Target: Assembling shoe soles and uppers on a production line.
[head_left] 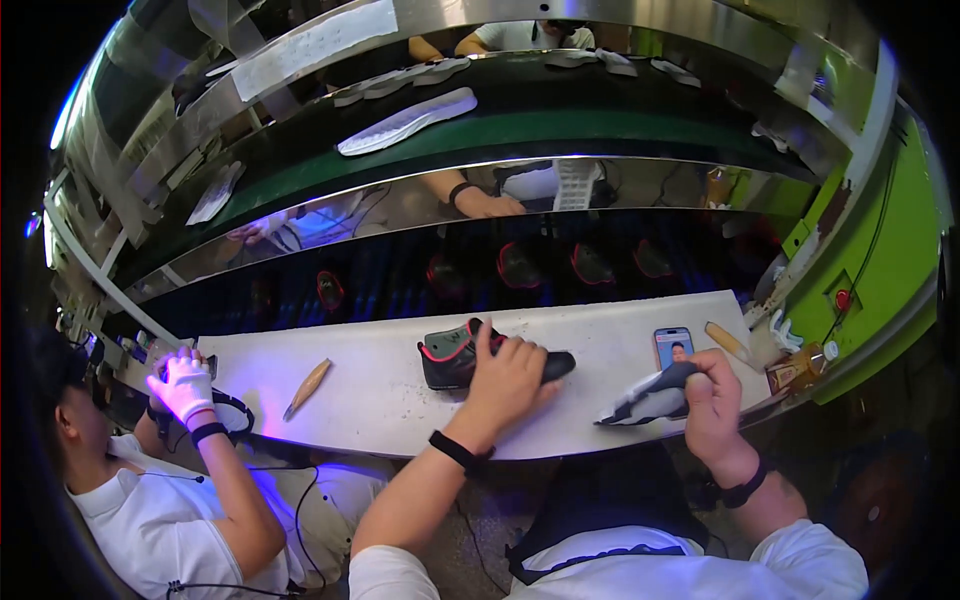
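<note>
A black and grey shoe upper (447,356) with red trim lies on its side on the white worktable (380,425). My left hand (510,380) is wrapped over its middle, hiding part of it, with the index finger stretched along the top. At the table's near right edge, my right hand (714,400) pinches a limp grey, white and dark piece (650,400); it resembles another shoe upper, but I cannot tell for sure. Just beyond that piece, a phone (673,348) lies with its screen lit.
Wooden-handled tools lie at the table's left (307,388) and right (730,342). A bottle (800,368) stands at the right edge. Several red-edged dark pieces line the lower shelf (390,295); white soles (410,120) lie on the green belt (560,128). A gloved co-worker (185,385) sits left.
</note>
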`<state>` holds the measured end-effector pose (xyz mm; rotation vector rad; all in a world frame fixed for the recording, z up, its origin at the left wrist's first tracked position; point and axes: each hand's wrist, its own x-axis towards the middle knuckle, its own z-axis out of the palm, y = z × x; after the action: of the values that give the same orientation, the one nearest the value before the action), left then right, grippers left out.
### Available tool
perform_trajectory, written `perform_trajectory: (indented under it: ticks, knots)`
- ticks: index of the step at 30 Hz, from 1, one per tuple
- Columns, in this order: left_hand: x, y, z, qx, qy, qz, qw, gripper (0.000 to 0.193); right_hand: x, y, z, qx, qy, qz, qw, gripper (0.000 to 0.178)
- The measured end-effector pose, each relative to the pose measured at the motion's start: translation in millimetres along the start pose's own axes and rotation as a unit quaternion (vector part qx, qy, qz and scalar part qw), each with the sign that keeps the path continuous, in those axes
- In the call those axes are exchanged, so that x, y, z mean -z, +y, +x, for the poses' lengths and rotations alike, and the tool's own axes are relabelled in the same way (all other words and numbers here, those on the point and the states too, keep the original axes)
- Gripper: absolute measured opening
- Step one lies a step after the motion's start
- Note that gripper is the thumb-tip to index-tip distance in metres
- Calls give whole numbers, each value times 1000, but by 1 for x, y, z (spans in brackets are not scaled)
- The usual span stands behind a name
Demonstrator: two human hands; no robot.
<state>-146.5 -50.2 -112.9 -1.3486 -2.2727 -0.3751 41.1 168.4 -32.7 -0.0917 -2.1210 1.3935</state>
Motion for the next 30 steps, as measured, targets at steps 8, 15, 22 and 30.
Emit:
perform_trajectory:
  ticks: [8, 15, 22, 30]
  knots:
    - [28, 83, 8, 157, 215, -489, 830, 61, 4, -19, -22, -32, -57, 185, 981, 42]
    - [68, 125, -7, 173, 143, -390, 893, 44, 18, -23, -23, -33, -138, 136, 981, 33]
    - [97, 152, -27, 169, 109, -411, 889, 38, 9, -13, -34, 3, -112, 143, 983, 33]
    - [106, 156, -42, 129, 74, -403, 903, 39, 28, -24, -54, 38, -193, 49, 979, 43]
